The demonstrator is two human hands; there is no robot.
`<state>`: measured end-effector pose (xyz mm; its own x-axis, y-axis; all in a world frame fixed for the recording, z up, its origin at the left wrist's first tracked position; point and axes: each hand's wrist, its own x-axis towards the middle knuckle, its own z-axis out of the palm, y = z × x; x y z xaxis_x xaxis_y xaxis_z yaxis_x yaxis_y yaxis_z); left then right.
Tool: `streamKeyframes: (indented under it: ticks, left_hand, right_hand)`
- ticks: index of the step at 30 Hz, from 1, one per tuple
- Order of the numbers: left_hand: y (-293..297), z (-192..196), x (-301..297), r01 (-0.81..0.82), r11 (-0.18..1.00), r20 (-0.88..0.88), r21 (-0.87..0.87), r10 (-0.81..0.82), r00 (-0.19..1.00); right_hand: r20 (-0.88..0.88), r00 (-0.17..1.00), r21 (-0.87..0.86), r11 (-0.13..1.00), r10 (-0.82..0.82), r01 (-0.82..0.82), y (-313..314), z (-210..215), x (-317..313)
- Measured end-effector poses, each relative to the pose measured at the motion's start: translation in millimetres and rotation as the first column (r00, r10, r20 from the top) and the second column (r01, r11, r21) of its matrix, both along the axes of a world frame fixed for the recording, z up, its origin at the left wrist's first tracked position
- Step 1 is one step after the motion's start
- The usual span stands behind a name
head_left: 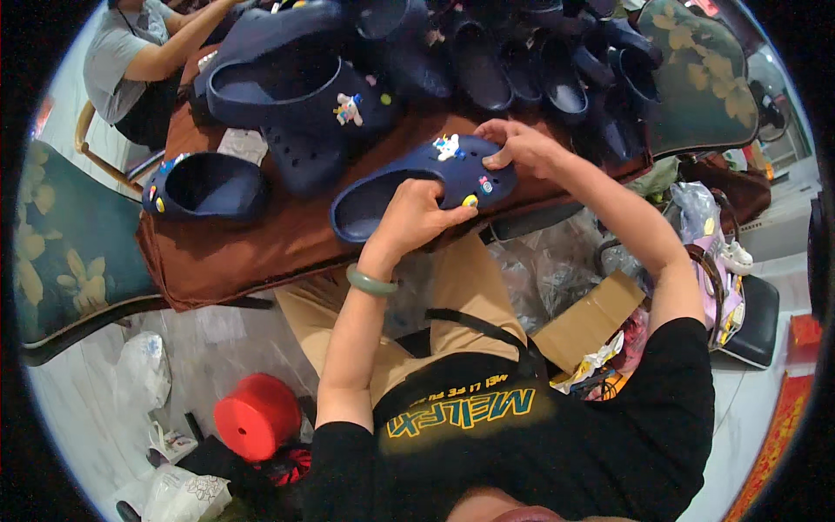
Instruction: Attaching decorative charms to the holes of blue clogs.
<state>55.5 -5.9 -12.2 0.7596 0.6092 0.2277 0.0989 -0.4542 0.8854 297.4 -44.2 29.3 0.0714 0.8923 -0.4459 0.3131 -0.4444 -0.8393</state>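
Note:
A navy blue clog (474, 170) lies at the table's near edge, its heel to the left and its toe to the right. Coloured charms sit on its upper: a white figure charm (449, 148), a yellow one (470, 201) and a pink-and-teal one (485, 184). My left hand (413, 213) grips the clog's side, fingers curled into the foot opening, thumb outside near the yellow charm. Around the toe closes my right hand (526, 150), thumb on top; its other fingers are partly hidden. A green bangle (371, 280) circles my left wrist.
Piled navy clogs (483, 65) fill the far side of the brown-covered table (226, 270). Another decorated clog (213, 187) stands at the left. Chairs flank the table. On the floor are a red stool (257, 416), a cardboard box (590, 317) and plastic bags. Another person (130, 56) sits far left.

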Motion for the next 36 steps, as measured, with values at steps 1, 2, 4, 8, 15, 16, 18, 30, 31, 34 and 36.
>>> streamKeyframes:
  ticks: [1, 2, 4, 8, 15, 16, 18, 30, 31, 34, 36]
  left_hand:
    - [-0.1, -2.4, 3.2, -0.016, 1.0, 0.021, 0.009, 0.016, 1.0]
    - [4.9, -5.0, -6.8, -0.026, 0.998, -0.013, -0.051, 0.025, 1.0]
    - [-0.5, 14.7, 3.5, -0.005, 0.996, 0.033, -0.091, 0.008, 0.999]
    - [3.4, 1.2, 6.5, -0.017, 0.982, 0.071, -0.186, 0.031, 0.997]
    - [-3.6, 16.3, 11.1, -0.057, 0.957, 0.069, -0.285, 0.08, 0.994]
    - [-6.7, 22.7, 13.8, -0.032, 0.955, 0.065, -0.295, 0.054, 0.996]
    - [-6.5, 27.5, 10.6, -0.032, 0.948, 0.022, -0.315, 0.041, 0.999]
    - [-0.1, 33.5, -2.0, 0.001, 0.932, -0.064, -0.363, -0.026, 0.998]
    - [-0.8, 33.0, -1.4, 0.016, 0.945, -0.059, -0.327, -0.037, 0.998]
    - [-3.3, 36.6, -5.1, 0.096, 0.93, 0.013, -0.354, -0.098, 0.995]
    - [-4.2, 27.2, -5.0, 0.11, 0.926, 0.074, -0.361, -0.089, 0.993]
  right_hand:
    - [-0.048, 0.999, 0.011, 1.0, 0.003, -0.003, -2.3, -0.9, 5.8]
    - [-0.087, 0.993, -0.067, 0.995, -0.081, 0.076, -2.2, 18.0, -24.9]
    - [-0.143, 0.99, 0.038, 0.999, -0.013, 0.019, -10.7, -3.4, 0.1]
    - [-0.228, 0.973, 0.18, 0.984, 0.029, 0.013, -23.2, -27.3, 1.5]
    - [0.086, 0.9, 0.709, 0.661, -0.428, 0.247, 1.7, -65.3, 10.6]
    - [-0.071, 0.885, 0.682, 0.626, -0.459, 0.38, 0.7, -74.2, 16.6]
    - [-0.266, 0.846, 0.678, 0.533, -0.463, 0.505, 5.9, -86.6, 15.7]
    - [-0.113, 0.83, 0.702, 0.547, -0.546, 0.455, 6.2, -93.4, 5.8]
    - [-0.131, 0.823, 0.708, 0.529, -0.552, 0.467, 4.7, -93.1, 4.5]
    - [-0.143, 0.838, 0.688, 0.556, -0.527, 0.467, -0.5, -85.8, 2.6]
    - [-0.116, 0.829, 0.672, 0.571, -0.547, 0.471, 0.2, -85.3, 1.9]
